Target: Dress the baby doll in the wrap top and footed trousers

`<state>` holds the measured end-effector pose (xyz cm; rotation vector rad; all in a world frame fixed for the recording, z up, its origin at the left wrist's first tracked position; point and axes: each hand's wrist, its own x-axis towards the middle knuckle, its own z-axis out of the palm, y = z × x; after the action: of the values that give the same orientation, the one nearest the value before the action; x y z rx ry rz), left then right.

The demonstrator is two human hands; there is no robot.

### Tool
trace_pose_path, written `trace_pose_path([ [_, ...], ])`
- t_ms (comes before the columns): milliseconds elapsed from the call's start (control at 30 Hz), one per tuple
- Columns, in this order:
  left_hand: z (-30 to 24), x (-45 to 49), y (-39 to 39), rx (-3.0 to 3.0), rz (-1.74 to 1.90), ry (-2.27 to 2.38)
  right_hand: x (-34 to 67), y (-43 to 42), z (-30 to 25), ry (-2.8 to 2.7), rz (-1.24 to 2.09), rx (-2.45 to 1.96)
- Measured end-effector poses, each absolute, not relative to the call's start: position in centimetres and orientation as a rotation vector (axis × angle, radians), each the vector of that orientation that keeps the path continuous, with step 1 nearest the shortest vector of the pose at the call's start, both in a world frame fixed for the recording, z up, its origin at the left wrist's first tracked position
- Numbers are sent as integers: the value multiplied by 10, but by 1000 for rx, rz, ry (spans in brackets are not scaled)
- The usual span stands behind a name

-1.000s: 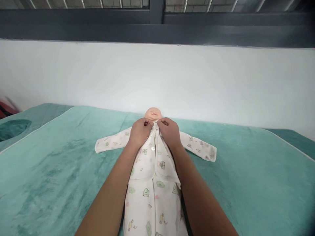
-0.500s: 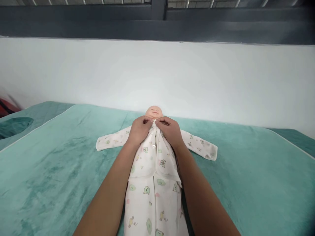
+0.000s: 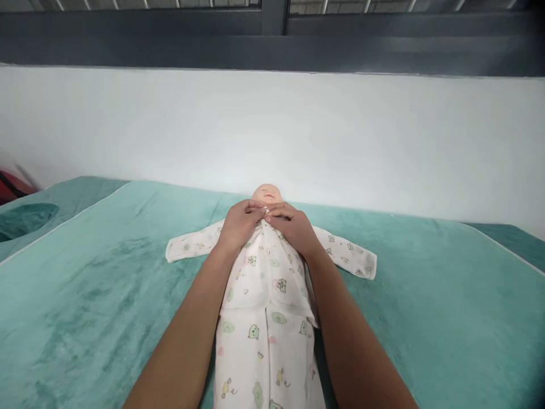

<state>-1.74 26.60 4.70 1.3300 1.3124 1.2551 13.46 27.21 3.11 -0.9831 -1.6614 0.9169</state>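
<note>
A baby doll (image 3: 267,193) lies on its back, its head toward the wall. It wears a white baby jacket (image 3: 268,272) printed with small green, pink and yellow animals, both sleeves spread out sideways. Below the jacket's hem are white trousers (image 3: 264,358) in the same print. At the collar under the chin, my left hand (image 3: 243,223) pinches the left front edge of the jacket. My right hand (image 3: 293,224) pinches the right front edge, its fingertips meeting those of the left. The fastening between the fingers is mostly hidden.
The doll lies on a teal plush blanket (image 3: 434,295) over a bed. Behind it rises a white wall (image 3: 272,125) beneath a dark window frame (image 3: 140,40). A red and black object (image 3: 15,186) shows at the far left edge.
My hands have come together at the collar, fingertips now touching. The jacket's two front edges, slightly parted before, now lie together and cover the snap that showed on the chest.
</note>
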Motion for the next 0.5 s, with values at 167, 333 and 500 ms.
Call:
trace_pose_path([
  [167,44,-18,268,1357,1274,1324,135,274,29,-1611,940,-1029],
  [333,47,-17,265,1293,1308,1308,134,276,28,-1563,925,-1111],
  [500,47,-16,265,1247,1298,1230,133,277,27,-1555,940,-1107],
])
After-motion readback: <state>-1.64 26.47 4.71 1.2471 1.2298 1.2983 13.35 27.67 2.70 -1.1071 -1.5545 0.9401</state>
